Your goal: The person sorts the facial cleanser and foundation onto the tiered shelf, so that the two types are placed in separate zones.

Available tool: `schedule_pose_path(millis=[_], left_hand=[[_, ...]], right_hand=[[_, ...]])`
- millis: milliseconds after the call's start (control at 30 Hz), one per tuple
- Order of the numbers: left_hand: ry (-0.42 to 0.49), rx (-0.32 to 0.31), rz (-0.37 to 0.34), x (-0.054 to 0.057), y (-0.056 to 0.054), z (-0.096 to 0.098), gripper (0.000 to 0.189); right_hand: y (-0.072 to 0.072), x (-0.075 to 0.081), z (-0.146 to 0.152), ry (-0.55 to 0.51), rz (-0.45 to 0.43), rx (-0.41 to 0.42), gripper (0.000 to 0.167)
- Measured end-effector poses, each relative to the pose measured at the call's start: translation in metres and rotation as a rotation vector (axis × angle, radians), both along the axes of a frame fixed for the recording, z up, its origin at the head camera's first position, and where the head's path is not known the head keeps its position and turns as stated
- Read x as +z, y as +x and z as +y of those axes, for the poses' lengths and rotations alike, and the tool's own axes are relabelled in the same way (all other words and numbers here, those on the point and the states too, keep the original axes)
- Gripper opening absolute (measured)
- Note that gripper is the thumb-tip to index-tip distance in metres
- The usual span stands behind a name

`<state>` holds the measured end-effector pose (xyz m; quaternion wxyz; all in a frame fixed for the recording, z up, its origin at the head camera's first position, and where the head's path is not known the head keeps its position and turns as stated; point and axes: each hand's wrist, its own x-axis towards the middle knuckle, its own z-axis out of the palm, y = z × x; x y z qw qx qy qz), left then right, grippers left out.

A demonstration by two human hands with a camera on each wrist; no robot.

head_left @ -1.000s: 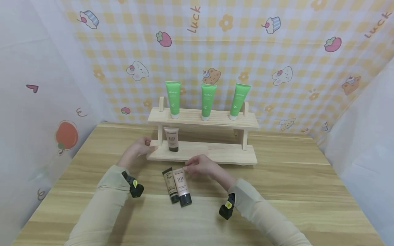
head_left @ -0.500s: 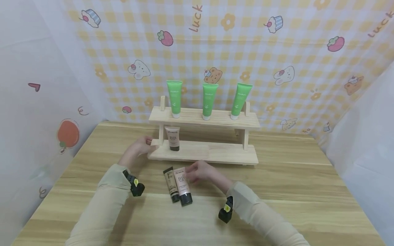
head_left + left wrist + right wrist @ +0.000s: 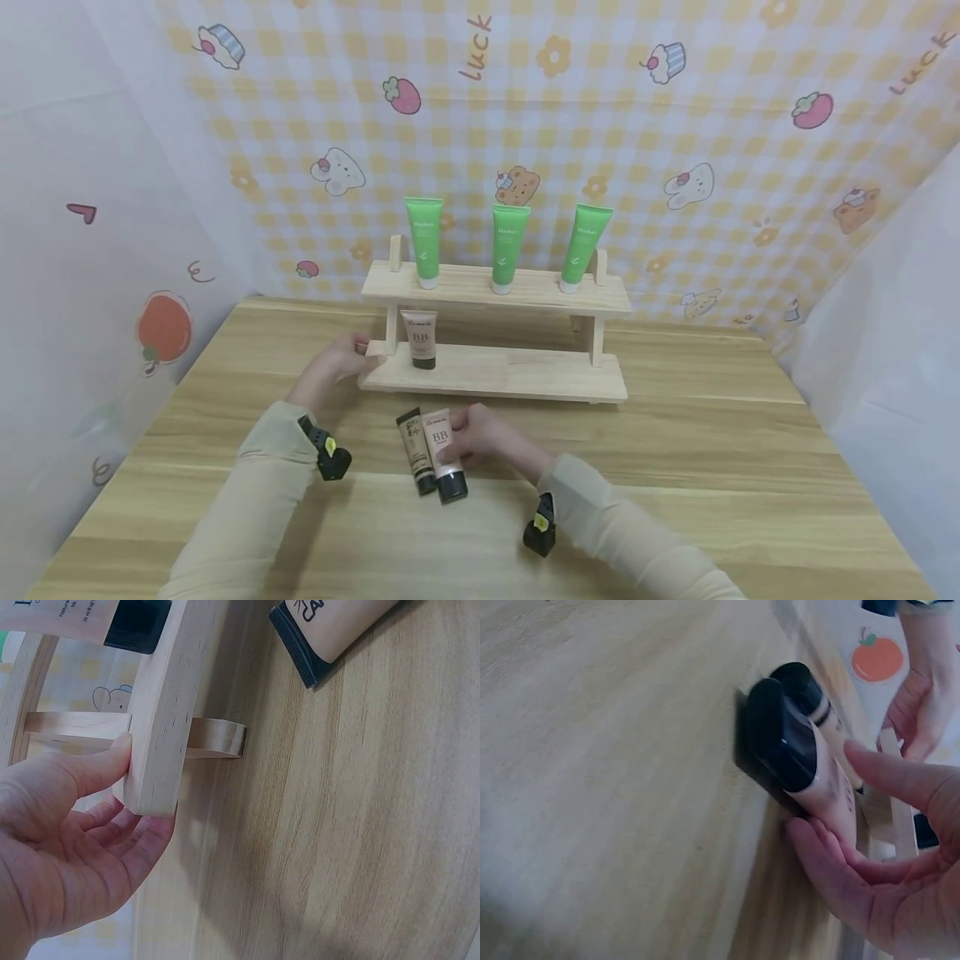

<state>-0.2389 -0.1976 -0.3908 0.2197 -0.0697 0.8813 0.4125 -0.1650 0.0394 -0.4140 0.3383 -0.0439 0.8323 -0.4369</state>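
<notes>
At the left end of a two-tier wooden display rack (image 3: 532, 377), my left hand (image 3: 339, 357) grips the lower shelf (image 3: 163, 712), thumb on top and fingers beneath. My right hand (image 3: 483, 435) pinches a pink BB cream tube (image 3: 438, 435) lying on the table; the right wrist view has the thumb across it and curled fingers along its side, black cap (image 3: 780, 739) toward the camera. Alongside lies a slimmer beige tube (image 3: 414, 440) with a black cap. A smaller BB cream tube (image 3: 422, 335) stands cap down on the lower shelf's left part.
Three green tubes, at left (image 3: 426, 237), middle (image 3: 508, 242) and right (image 3: 583, 242), stand on the upper shelf (image 3: 536, 292). A checked cloth (image 3: 480, 125) hangs behind the rack. White sheets border the wood-grain table (image 3: 720, 467) on both sides.
My right hand has come down toward me along the pink tube, from its upper end to its middle, and its thumb now lies over it. My left hand keeps its hold.
</notes>
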Motion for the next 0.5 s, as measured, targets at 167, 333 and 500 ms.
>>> schedule_pose_path(millis=[167, 333, 500], left_hand=[[0.009, 0.009, 0.002, -0.0001, 0.0006, 0.0004, 0.061], [0.026, 0.022, 0.006, -0.0012, 0.0000, 0.0004, 0.060], [0.030, 0.022, 0.009, -0.0001, 0.0008, 0.0008, 0.060]], right_hand=[[0.0061, -0.0008, -0.0066, 0.038, 0.046, -0.022, 0.023], [0.0065, -0.0017, -0.0098, 0.046, 0.040, -0.030, 0.024], [0.0061, -0.0031, -0.0106, 0.041, 0.022, -0.028, 0.021]])
